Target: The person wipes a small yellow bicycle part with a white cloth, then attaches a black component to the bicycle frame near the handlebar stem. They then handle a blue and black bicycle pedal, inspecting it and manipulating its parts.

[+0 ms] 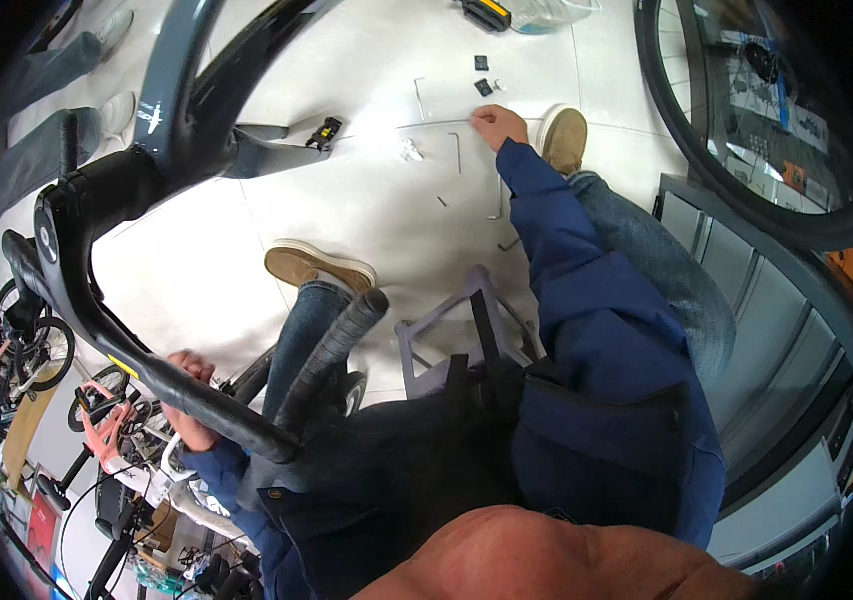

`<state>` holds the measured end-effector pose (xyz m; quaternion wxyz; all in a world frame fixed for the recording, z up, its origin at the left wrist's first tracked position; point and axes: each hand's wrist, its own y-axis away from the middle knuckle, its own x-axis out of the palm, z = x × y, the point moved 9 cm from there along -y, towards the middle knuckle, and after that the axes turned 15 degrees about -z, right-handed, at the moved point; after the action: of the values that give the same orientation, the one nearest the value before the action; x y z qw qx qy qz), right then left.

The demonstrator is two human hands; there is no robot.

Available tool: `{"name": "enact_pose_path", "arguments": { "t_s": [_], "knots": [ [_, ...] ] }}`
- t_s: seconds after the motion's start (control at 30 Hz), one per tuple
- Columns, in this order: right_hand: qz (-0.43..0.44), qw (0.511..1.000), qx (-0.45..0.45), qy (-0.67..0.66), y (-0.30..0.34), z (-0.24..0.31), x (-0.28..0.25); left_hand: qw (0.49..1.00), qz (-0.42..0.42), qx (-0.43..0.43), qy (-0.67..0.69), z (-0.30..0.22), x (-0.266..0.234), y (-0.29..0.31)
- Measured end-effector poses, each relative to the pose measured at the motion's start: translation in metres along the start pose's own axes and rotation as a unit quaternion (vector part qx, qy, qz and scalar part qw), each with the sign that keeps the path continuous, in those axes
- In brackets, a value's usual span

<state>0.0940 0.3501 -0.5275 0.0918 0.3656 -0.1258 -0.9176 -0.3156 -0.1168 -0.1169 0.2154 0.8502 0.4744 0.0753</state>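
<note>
My right hand [499, 127] reaches down over the pale tiled floor, its fingers pinched together. What it holds, if anything, I cannot make out; a thin dark line runs left from the fingertips, either a floor seam or a slim tool. Just below lies an L-shaped hex key [459, 152], with another hex key [420, 97] farther off. Small black pads [484, 87] lie beyond the hand. My left hand [192, 385] is behind the black bicycle handlebar [217, 408], partly covered by it and blurred; its fingers look curled, but their grip is hidden.
A dark bicycle frame [172, 110] rises at upper left. On the floor are a black clamp-like part [325, 133] and a small clear packet [410, 150]. A grey stool-like frame [419, 350] stands near me. At right is a wheel [662, 95]; another person's legs [42, 165] are at left.
</note>
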Motion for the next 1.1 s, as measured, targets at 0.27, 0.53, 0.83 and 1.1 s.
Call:
{"name": "enact_pose_path", "arguments": {
  "t_s": [0.27, 0.53, 0.83, 1.1],
  "knots": [
    [0.152, 0.966, -0.119, 0.172, 0.091, 0.005, 0.029, 0.961, -0.236, 0.143, -0.017, -0.075, -0.059, 0.103],
    [0.195, 0.898, -0.214, 0.331, 0.166, 0.007, 0.092, 0.963, -0.225, 0.097, 0.113, -0.042, -0.051, 0.099],
    [0.108, 0.97, -0.148, 0.157, 0.146, 0.066, 0.088, 0.979, -0.204, 0.017, -0.014, -0.019, -0.019, 0.079],
    [0.153, 0.955, 0.06, -0.248, 0.112, 0.132, 0.139, 0.975, -0.085, -0.119, -0.169, 0.03, 0.011, 0.023]
  ]
}}
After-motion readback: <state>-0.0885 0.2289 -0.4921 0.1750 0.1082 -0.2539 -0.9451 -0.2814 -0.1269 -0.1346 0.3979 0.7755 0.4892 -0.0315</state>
